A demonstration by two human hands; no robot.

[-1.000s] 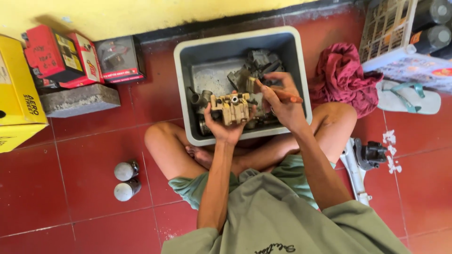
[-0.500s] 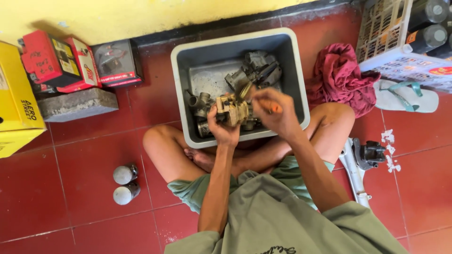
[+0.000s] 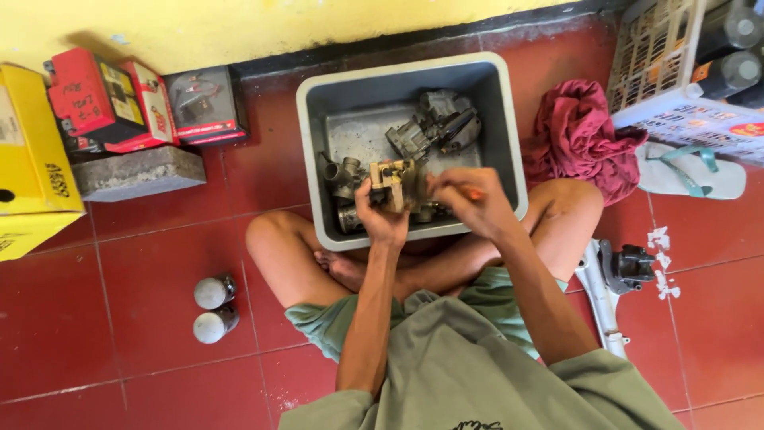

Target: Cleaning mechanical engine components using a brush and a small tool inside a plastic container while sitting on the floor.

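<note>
Over the grey tub (image 3: 509,143), between my crossed legs on the red tile floor (image 3: 143,318), I hold a small tan metal engine part (image 3: 395,185) in my left hand (image 3: 380,216). Those fingers are wrapped shut around its underside. My right hand (image 3: 469,205) is closed on a thin tool with an orange handle (image 3: 474,193), and its tip is hidden behind the part, so I cannot tell just where it bites.

Slipping looks like the main danger. The part seems oily and I grip it only from below; if the tool jumps off its seat, the tip could run into my left thumb, which sits close beside it. Pushing too hard could also twist the part out of my grip, and it would drop onto the other grey castings (image 3: 436,127) lying in the tub, which might chip an edge or bend something fine.

Small loose pieces are another worry: anything that falls past the tub's rim would roll across the tiles toward the two little white-capped cans (image 3: 213,306) or under the red rag (image 3: 585,135), and I would likely lose it.
</note>
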